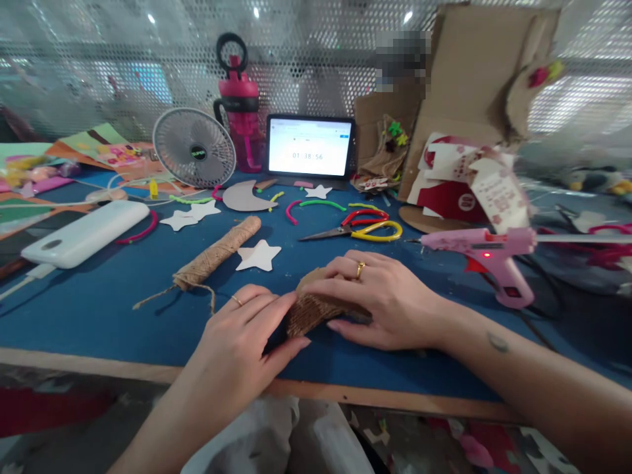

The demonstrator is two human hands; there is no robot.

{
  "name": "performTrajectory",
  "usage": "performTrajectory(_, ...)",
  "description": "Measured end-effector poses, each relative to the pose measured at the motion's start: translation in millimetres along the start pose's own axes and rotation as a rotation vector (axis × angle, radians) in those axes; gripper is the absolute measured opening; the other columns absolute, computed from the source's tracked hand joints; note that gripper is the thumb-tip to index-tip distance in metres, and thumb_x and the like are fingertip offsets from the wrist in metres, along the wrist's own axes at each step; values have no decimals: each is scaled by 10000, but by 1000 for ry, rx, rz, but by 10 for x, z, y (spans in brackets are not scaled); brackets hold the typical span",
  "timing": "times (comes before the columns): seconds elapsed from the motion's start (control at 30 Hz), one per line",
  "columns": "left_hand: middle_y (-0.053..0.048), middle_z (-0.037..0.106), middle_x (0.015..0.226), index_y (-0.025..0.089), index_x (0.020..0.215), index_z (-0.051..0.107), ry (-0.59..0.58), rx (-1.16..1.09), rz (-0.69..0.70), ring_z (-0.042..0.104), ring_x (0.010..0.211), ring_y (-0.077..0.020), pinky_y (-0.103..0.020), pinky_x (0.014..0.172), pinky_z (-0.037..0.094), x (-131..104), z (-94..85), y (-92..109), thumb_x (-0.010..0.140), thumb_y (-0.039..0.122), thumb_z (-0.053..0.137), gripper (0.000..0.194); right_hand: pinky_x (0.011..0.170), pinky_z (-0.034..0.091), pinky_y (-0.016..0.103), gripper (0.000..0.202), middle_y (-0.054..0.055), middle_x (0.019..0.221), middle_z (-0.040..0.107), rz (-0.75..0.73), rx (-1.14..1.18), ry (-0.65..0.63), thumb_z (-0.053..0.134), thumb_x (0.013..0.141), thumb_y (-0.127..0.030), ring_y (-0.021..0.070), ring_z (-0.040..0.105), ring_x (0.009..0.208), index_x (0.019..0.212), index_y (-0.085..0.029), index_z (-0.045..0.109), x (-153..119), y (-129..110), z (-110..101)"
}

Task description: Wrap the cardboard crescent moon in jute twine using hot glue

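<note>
A brown, twine-wrapped cardboard piece (309,315) rests on the blue table between both hands. My left hand (254,329) is closed on its left end, thumb below and fingers above. From the right, my right hand (375,299) grips the same piece, its fingers covering much of the top and right part. Just beyond my left hand lie a white paper star (259,255) and a roll of twine (217,253) with a loose end. Behind my right hand are scissors (350,229) with red and yellow handles.
A pink glue gun (488,257) with a lit red light stands at the right. Farther back are a grey moon shape (247,197), a fan (195,148), a pink bottle (241,118), a tablet (310,147) and cardboard (478,72). A white power bank (86,234) lies left.
</note>
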State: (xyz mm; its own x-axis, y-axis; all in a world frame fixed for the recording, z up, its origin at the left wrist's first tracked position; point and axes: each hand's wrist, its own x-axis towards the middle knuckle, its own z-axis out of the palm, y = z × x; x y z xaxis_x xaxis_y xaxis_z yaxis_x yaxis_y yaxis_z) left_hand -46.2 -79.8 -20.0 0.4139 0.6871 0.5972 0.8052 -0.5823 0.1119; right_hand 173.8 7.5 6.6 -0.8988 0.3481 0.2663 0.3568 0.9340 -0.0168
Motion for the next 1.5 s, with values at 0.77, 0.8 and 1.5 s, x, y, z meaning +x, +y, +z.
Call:
performTrajectory(0.77, -52, 680, 893, 109, 1076, 596, 41, -5, -40, 589, 859, -194, -293, 729, 499, -16, 15, -7, 829, 326, 653, 335, 783, 448, 393, 478, 65, 1004, 495, 26, 66, -105, 557, 819, -355, 205, 509, 870, 1295, -339, 515, 77, -26, 47)
performTrajectory(0.8, -56, 679, 903, 110, 1081, 594, 42, -4, -45, 589, 868, -198, -299, 733, 502, -20, 12, -5, 826, 328, 656, 341, 789, 447, 395, 479, 69, 1017, 499, 24, 72, -100, 559, 818, -354, 207, 512, 877, 1294, -331, 517, 77, -22, 50)
performTrajectory(1.5, -78, 682, 928, 117, 1039, 612, -31, -59, -46, 590, 879, -212, -333, 751, 507, 39, -9, -2, 816, 269, 647, 272, 811, 456, 315, 260, 46, 1109, 624, 46, 139, 83, 594, 803, -367, 185, 595, 919, 1002, -216, 663, -56, 111, 38)
